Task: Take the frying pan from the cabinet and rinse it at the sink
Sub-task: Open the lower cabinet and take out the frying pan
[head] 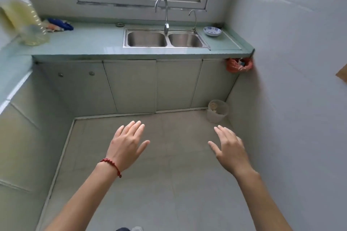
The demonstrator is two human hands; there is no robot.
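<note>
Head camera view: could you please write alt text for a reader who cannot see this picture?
A person's open left hand and open right hand reach forward, holding nothing, toward closed pale green cabinet doors. Above them, a green countertop holds a double stainless steel sink with a curved chrome faucet under a window; no frying pan is visible.

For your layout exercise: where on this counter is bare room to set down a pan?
Bare: the countertop between the oil bottle and the sink. The strip right of the sink holds a bowl. The back-left corner is crowded with cloths.
</note>
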